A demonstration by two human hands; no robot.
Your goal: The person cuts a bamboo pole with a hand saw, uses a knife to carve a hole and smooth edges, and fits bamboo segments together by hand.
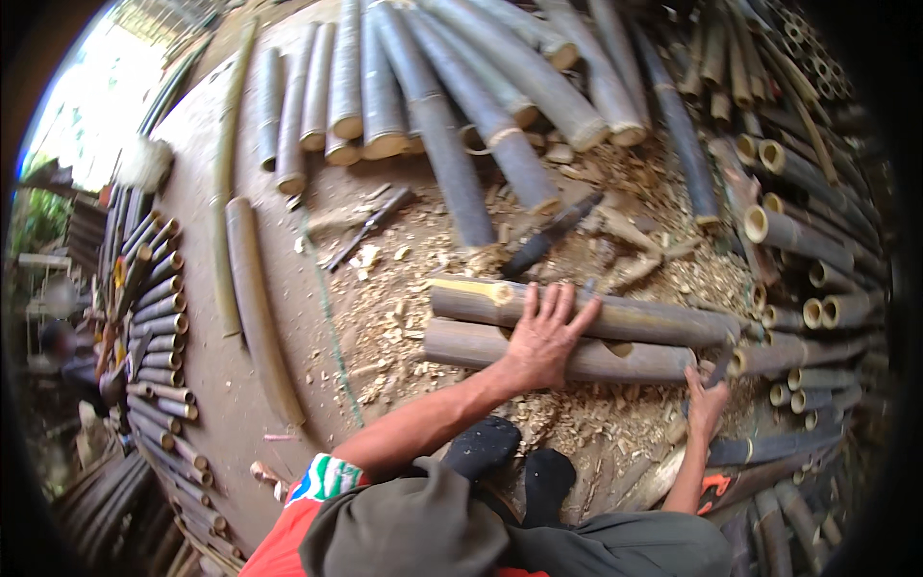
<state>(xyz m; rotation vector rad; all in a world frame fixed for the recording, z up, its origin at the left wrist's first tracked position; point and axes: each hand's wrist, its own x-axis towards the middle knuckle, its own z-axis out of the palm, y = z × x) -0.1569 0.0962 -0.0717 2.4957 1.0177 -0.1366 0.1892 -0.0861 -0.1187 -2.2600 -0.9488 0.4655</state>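
Observation:
Two thick brown bamboo poles lie side by side across the wood chips before me: the far pole (654, 321) has a pale split strip at its left end, and the near pole (461, 342) shows a dark notch on its upper side. My left hand (543, 346) rests across both, fingers spread over the far pole. At their right end my right hand (707, 402) is closed round a narrow tool with a grey blade (723, 362); its exact kind is unclear. Just beyond the poles lies a dark, long-shaped object (548, 236).
Several cut bamboo lengths (385, 106) fan out at the far side. Stacked bamboo tubes (817, 240) line the right, more bamboo (159, 317) the left. A thin dark tool (370, 229) and a long bamboo piece (261, 308) lie on the floor. My dark-covered feet (550, 481) are close by.

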